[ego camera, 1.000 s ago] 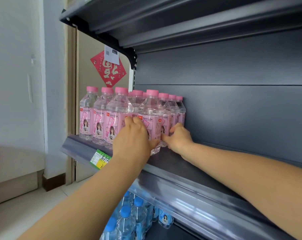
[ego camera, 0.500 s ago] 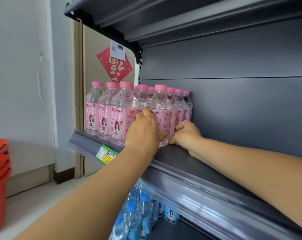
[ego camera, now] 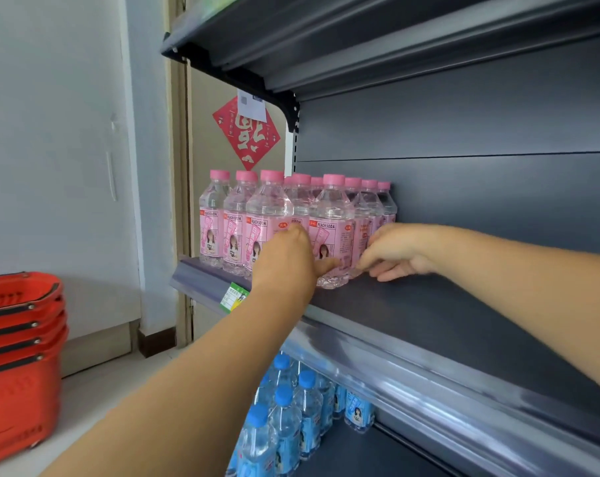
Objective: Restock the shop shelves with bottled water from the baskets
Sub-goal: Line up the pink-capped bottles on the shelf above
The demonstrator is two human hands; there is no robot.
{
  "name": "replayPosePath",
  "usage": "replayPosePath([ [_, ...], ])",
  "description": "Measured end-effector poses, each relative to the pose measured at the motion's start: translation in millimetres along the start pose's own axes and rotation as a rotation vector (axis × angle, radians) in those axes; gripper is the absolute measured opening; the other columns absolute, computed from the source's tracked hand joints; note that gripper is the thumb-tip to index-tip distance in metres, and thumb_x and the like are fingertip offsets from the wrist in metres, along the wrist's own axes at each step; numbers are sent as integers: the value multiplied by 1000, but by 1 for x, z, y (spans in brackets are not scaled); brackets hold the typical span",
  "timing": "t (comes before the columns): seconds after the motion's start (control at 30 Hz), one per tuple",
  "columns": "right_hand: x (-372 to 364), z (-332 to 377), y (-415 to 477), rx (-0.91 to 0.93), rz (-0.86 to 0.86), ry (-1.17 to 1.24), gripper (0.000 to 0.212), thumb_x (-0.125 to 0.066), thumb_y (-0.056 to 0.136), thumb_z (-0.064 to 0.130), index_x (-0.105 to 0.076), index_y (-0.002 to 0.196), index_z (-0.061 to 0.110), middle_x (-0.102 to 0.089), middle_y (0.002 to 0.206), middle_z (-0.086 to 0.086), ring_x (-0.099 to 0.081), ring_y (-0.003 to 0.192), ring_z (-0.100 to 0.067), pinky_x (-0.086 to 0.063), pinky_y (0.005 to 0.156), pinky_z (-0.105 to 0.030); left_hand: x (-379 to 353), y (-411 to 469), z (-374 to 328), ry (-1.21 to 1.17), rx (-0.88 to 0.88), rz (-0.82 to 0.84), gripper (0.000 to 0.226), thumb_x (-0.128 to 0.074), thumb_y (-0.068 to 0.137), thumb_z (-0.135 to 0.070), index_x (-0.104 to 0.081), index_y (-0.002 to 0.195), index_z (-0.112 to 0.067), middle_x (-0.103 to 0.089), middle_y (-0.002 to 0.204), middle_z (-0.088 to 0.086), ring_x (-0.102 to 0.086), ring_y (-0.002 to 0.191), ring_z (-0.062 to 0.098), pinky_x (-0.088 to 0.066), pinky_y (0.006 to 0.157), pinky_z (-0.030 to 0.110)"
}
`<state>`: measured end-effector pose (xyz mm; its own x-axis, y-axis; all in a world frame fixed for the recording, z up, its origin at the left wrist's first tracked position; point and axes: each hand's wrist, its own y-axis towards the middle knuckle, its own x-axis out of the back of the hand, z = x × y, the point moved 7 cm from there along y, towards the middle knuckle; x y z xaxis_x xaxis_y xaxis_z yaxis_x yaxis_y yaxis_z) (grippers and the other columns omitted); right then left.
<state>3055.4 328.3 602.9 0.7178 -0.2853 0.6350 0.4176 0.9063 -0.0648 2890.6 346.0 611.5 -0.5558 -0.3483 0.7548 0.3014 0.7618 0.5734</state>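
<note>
Right hand [ego camera: 395, 253] has drawn back to the right since half a second ago. Its loosely bent fingers now only touch the base of the front bottle [ego camera: 331, 215] and hold nothing. Left hand [ego camera: 286, 261] unchanged: wrapped on the same bottle low down, thumb across the label, fingers hidden behind the hand. Bottle stands upright on the shelf [ego camera: 429, 325], against the pink bottles [ego camera: 236, 215] grouped at the left end. More of the stacked red baskets [ego camera: 20, 325] shows at left than before. Blue bottles [ego camera: 291, 411] stand on the shelf below.
</note>
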Motion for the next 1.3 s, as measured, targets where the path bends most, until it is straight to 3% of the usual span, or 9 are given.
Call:
replayPosePath([
  [0.1,10,17,-25,64,-19,-2,16,-65,84,6,-51,85,14,-55,107,-10,-56,96,-22,-51,67,-25,27,-26,8,-2,-32,-68,55,-61,81,-55,-54,113,-11,-63,107,7,-60,96,25,-49,75,34],
  [0.3,-14,44,-112,356,-215,37,45,-62,85,6,-51,128,14,-60,100,-6,-57,81,-16,-55,80,-33,64,-115,70,4,52,-80,48,-58,83,-56,-58,114,-21,-67,103,-3,-61,98,20,-50,81,36],
  [0.37,-42,46,-144,488,-225,28,46,-61,86,5,-51,129,16,-60,108,-5,-60,69,-6,-55,70,-22,63,-154,109,-21,148,-42,45,-60,81,-55,-60,110,-21,-68,99,-5,-62,98,18,-50,83,36],
  [0.43,-84,41,-167,555,-159,-6,44,-64,84,6,-54,126,17,-63,109,-2,-60,71,-3,-51,67,-18,60,-199,153,-36,249,10,44,-63,80,-53,-63,107,-20,-69,97,-4,-64,97,18,-51,85,37],
  [0.53,-161,17,-184,523,12,-33,41,-69,79,12,-57,118,19,-65,104,1,-59,85,-15,-51,78,-30,57,-271,214,-82,383,69,37,-67,80,-44,-67,103,-15,-71,95,0,-66,90,17,-52,83,32],
  [0.63,-243,-11,-196,480,193,-100,41,-70,79,13,-57,118,20,-64,106,2,-56,86,-13,-42,62,-19,59,-337,264,-180,517,80,28,-70,82,-29,-68,102,-11,-69,90,1,-63,81,12,-51,85,27],
  [0.73,-317,-36,-208,437,347,-132,44,-69,78,15,-55,120,20,-61,109,4,-57,92,-12,-39,60,-15,58,-395,311,-220,648,102,27,-69,83,-24,-66,106,-9,-66,90,0,-60,81,10,-46,80,20],
  [0.93,-434,-87,-221,345,546,-142,45,-73,76,17,-55,118,18,-61,113,0,-60,99,-16,-50,85,-30,21,-483,394,-207,844,246,33,-71,81,-31,-64,110,-16,-67,94,-4,-62,89,9,-48,85,22],
  [1.3,-616,-135,-219,291,863,-195,47,-69,82,16,-50,125,21,-56,118,4,-56,98,-10,-42,74,-17,-127,-611,472,-168,931,828,42,-68,82,-26,-56,122,-19,-60,119,-1,-57,107,13,-45,100,28],
])
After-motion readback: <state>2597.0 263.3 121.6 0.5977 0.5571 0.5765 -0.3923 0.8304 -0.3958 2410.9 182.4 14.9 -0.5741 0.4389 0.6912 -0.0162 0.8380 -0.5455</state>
